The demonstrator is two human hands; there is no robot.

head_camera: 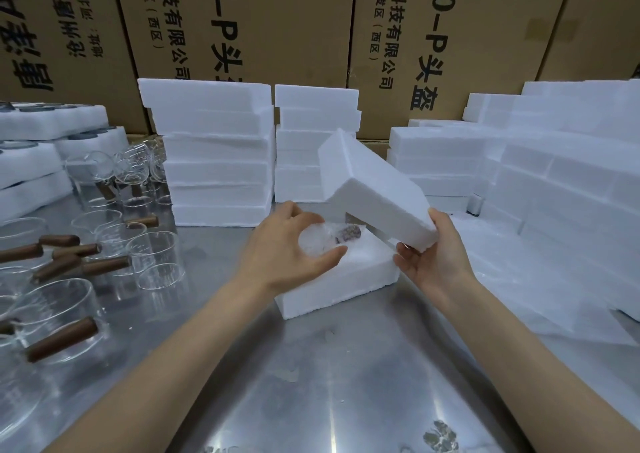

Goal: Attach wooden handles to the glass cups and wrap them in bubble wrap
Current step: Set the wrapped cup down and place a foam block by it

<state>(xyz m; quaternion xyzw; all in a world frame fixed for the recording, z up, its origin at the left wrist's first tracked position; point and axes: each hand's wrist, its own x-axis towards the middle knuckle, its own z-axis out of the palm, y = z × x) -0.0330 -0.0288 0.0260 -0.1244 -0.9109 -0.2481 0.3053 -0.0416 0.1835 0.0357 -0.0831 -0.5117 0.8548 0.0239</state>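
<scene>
My left hand (291,248) curls over the wrapped cup (320,239), thumb and fingers cupped around its bubble-wrap bundle, which sits in the foam tray (346,276) at the centre of the steel table (311,383). The cup's wooden handle (348,233) shows through the wrap, pointing right. My right hand (433,262) holds the foam lid (374,189) by its lower right corner, thumb on the end face and fingers beneath; the lid is tilted, its near end above the tray's right side and its far end raised.

To the left on the table stand bare glass cups (156,244), several already fitted with handles; one large fitted cup (59,317) lies nearest me. Loose handles (69,255) lie among them. Behind the tray rise two foam stacks (218,161), with more foam blocks (554,168) piled at the right and foam trays (52,134) with dark contents at the far left. A sheet of bubble wrap (536,279) lies flat on the table to the right. Printed cartons (277,19) form the back wall.
</scene>
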